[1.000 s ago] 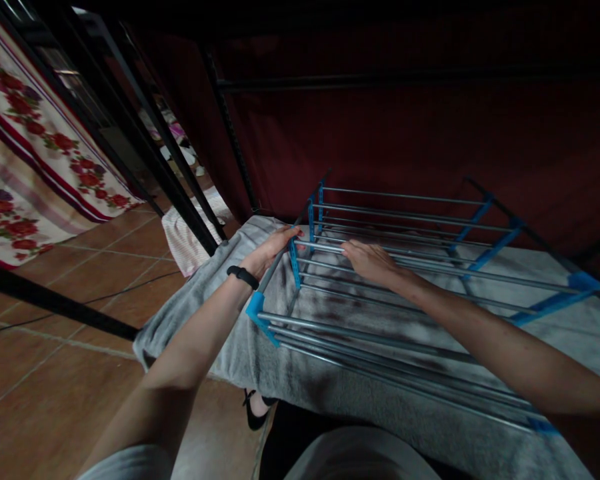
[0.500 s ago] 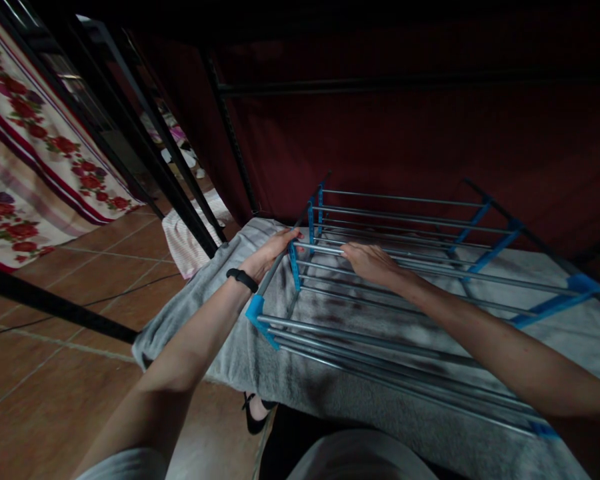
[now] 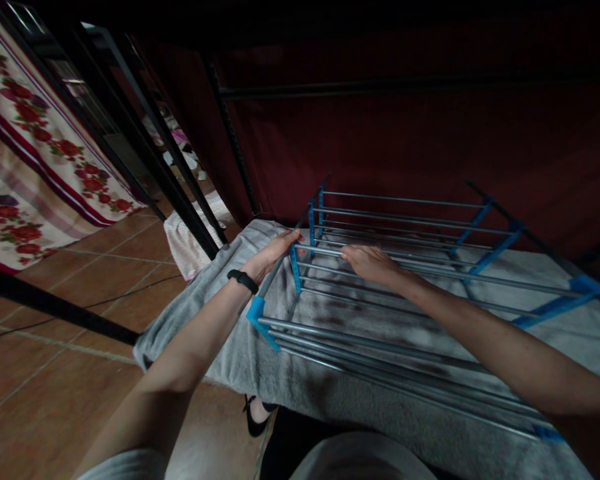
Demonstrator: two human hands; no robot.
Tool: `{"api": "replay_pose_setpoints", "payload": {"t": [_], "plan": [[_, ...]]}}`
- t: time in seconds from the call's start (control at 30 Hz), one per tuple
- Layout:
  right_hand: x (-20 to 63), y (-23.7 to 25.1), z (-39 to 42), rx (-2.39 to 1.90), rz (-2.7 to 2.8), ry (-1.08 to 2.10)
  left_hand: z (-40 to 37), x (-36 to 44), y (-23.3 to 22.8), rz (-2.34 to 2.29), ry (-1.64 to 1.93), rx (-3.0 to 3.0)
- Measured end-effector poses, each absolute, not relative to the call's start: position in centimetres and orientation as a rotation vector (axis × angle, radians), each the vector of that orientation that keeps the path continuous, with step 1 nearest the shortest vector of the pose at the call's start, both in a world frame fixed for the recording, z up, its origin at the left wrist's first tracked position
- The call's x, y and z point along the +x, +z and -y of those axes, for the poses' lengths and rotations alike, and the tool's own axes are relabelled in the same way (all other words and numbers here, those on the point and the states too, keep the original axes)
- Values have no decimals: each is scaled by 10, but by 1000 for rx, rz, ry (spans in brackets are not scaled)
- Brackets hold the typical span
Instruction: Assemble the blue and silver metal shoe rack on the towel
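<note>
A rack of grey metal tubes [image 3: 380, 347] with blue plastic connectors [image 3: 257, 311] lies across a grey blanket. My left hand [image 3: 279, 248], below a black wristband [image 3: 243, 281], is closed around the rack's left end, at the blue connector on the side tube. Farther right, my right hand [image 3: 370, 261] wraps over one of the long tubes, a short way from that same connector. Its fingertips curl under the tube and are partly hidden. The rack's right end has more blue connectors [image 3: 587, 287] on a dark side tube.
The grey blanket [image 3: 205, 333] covers a low surface under a black metal frame [image 3: 60, 313]. Dark red cloth [image 3: 405, 140] hangs behind. At left are a flowered curtain [image 3: 45, 147], brown floor tiles [image 3: 100, 380], a thin cable and a striped cloth [image 3: 187, 247].
Both hands keep their places on the rack, and the rack stays put. The whole view has shifted very slightly.
</note>
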State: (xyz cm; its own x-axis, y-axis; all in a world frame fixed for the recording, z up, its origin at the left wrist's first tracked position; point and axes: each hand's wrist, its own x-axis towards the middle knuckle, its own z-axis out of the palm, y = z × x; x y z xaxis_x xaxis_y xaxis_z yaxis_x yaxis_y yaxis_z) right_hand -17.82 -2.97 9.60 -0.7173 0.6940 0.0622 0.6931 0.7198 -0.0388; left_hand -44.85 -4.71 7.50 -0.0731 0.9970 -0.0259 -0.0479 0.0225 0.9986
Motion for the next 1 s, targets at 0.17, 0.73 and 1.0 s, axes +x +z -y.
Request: {"api": "replay_pose_setpoints", "payload": {"t": [0.17, 0.73, 1.0], "plan": [[-178, 95, 25, -1163, 2850, 40, 45, -449, 73, -1218, 1268, 1080], [-177, 110, 41, -1169, 2904, -22, 53, -442, 86, -1288, 1258, 1073], [-123, 105, 41, -1248, 2820, 136, 53, -444, 96, -1358, 1184, 1073]]}}
